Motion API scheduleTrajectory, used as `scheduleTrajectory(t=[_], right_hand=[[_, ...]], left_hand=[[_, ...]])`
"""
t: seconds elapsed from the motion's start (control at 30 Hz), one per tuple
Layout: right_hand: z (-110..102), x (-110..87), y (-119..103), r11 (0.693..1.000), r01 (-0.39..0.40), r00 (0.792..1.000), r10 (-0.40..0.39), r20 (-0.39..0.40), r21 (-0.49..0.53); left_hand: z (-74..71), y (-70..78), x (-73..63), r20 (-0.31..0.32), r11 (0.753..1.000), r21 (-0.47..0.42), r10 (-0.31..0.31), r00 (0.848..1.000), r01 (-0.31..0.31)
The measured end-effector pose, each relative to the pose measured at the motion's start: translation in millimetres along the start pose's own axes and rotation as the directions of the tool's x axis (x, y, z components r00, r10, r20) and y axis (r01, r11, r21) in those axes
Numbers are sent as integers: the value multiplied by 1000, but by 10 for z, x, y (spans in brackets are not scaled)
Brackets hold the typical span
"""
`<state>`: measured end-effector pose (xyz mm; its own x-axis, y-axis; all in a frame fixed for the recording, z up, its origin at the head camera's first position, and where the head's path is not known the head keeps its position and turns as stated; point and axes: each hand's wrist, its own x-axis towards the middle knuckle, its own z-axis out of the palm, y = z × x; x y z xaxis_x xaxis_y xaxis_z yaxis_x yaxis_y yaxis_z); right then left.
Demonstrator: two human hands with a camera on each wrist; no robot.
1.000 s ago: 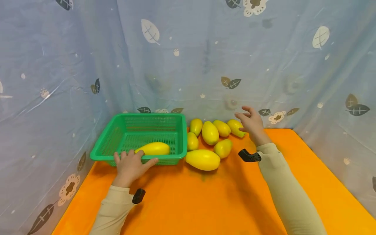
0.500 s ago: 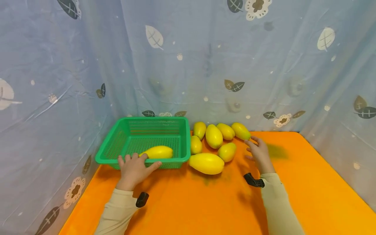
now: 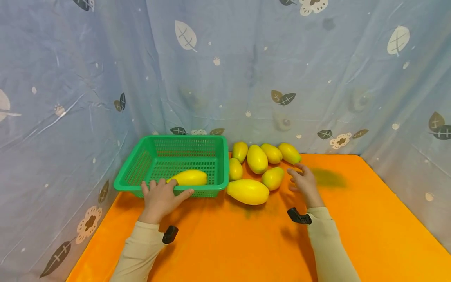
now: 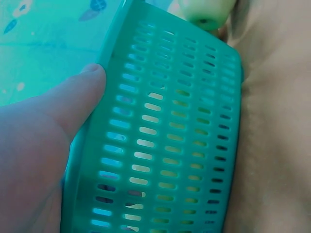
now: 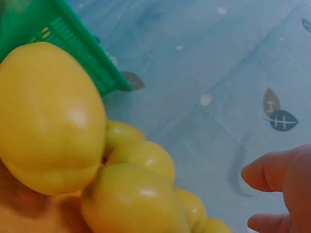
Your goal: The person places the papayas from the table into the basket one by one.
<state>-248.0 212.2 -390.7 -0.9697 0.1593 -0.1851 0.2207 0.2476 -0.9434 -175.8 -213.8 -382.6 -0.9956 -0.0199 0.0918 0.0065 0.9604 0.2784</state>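
Note:
My left hand [image 3: 160, 200] grips the front rim of the green slotted plastic basket [image 3: 211, 188]. Its fingers reach over the edge, and the thumb [image 4: 80, 94] lies along the outside in the left wrist view. Inside, behind those fingers, rests a large yellow oblong fruit [image 3: 192, 177]. Just right of the mango-like fruits, my right hand [image 3: 305, 186] hovers low with loosely bent fingers and holds nothing. Nearest to it are the back right yellow fruit [image 3: 289, 153], which has a greenish tip, and a front one [image 3: 273, 178].
Against the basket's right side lies another large yellow fruit [image 3: 248, 192]. Several smaller yellow fruits cluster behind it, among them an upright-lying one [image 3: 257, 159]. Blue patterned curtains [image 3: 225, 78] border the orange table [image 3: 246, 250] at the back and sides.
My right hand has come down from over the back right fruit toward me, then shifted slightly left. The left hand stays on the basket rim, and the fruits keep their places.

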Motion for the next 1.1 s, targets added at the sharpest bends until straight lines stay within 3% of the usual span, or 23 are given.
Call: scheduleTrajectory(t=[0.3,0.5,0.87,1.1], right_hand=[[224,129,85,995,-2,998,8,63,-100],[364,166,163,992,38,998,-32,48,-120],[451,141,197,998,59,998,-59,3,-27],[342,127,184,998,30,999,-29,-19,60]], left_hand=[[-27,-12,1,-2,1000,-2,-8,1000,8],[-27,-12,15,-2,1000,-2,-3,1000,3],[-36,-8,3,-14,1000,0,5,1000,-5],[0,-19,3,4,1000,8,-1,1000,1]])
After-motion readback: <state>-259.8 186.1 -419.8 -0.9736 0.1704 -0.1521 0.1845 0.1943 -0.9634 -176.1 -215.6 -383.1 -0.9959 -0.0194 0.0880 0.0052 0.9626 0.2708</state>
